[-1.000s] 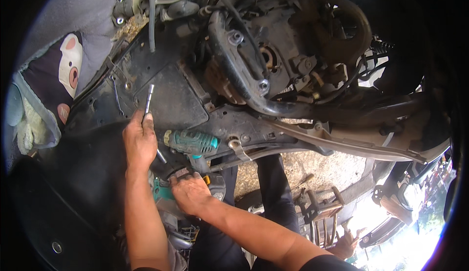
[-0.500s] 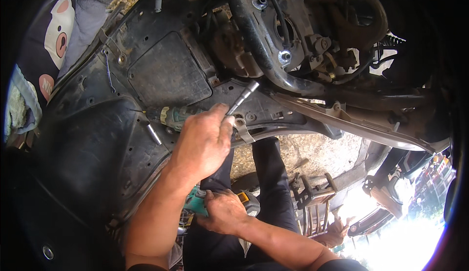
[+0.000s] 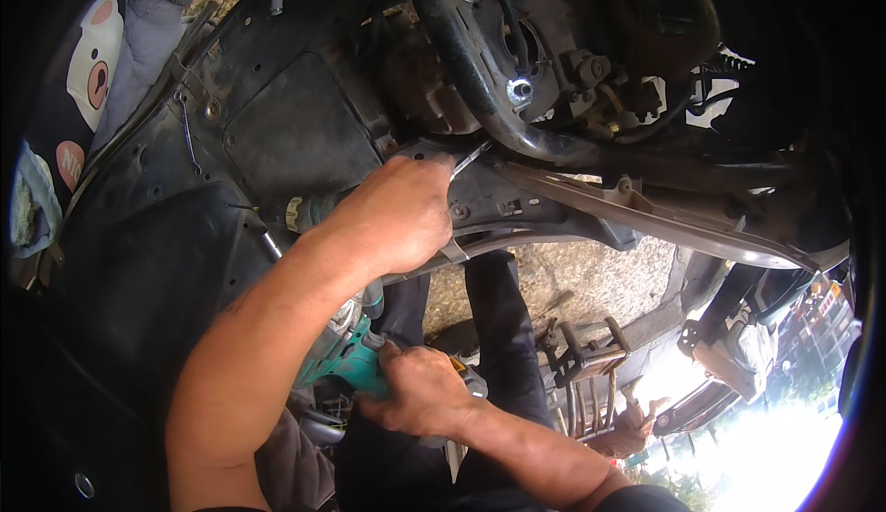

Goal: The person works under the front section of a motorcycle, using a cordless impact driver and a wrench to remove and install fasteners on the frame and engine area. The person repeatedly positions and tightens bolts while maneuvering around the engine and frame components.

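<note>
In my left hand (image 3: 406,212) is a slim silver socket bar (image 3: 472,158), fingers closed round it. Its far end points at the black frame tube (image 3: 489,97); whether it touches anything I cannot tell. My right hand (image 3: 420,390) grips the handle of a teal cordless impact wrench (image 3: 355,364), held low over my legs, its front partly behind my left forearm. Beyond that forearm a second green power tool (image 3: 309,212) with a thin dark bit lies on the black plastic floor panel (image 3: 286,134), mostly hidden. A silver socket (image 3: 270,243) lies close by.
A thin silver wrench (image 3: 187,134) rests on the panel at the left. Dark engine parts (image 3: 591,69) fill the far right. A printed bear cloth (image 3: 97,60) hangs at the far left. A small stool-like rack (image 3: 591,364) stands on the ground at the right.
My left hand has moved up and slightly right with the socket bar, bringing it close to the frame tube. The impact wrench has shifted a little left and tilted. The view has shifted slightly.
</note>
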`<state>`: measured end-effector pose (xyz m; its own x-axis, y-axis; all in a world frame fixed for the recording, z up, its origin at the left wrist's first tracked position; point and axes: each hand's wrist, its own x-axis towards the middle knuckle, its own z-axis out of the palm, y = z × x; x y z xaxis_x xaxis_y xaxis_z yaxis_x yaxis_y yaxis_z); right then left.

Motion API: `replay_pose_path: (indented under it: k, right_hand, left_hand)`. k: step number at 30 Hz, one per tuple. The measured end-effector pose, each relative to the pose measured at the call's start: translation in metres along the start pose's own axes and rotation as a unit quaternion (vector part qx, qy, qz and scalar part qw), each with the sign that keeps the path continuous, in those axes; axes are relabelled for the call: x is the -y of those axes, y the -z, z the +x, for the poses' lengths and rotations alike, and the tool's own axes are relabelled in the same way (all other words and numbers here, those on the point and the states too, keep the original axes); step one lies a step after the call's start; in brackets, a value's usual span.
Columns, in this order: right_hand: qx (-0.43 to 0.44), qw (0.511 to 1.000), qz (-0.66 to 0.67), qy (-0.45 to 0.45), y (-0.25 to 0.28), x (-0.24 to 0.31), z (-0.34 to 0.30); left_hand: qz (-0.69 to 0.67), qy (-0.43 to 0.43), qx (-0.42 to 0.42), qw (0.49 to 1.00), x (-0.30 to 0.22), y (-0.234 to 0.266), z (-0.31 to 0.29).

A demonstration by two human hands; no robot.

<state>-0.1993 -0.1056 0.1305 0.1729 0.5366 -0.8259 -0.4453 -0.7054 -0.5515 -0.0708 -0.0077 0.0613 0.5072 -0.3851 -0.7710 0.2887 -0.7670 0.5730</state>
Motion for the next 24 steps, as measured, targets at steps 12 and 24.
replay_pose_path:
  k: [12, 24]
  right_hand:
    - [0.025, 0.997, -0.062, 0.027, -0.022, -0.014, 0.007]
    - [0.088, 0.985, -0.143, 0.046, -0.041, -0.03, 0.006]
  left_hand:
    - [-0.175, 0.017, -0.067, 0.982, 0.029, -0.007, -0.031]
    - [-0.44, 0.162, -0.149, 0.87, 0.053, -0.024, -0.057]
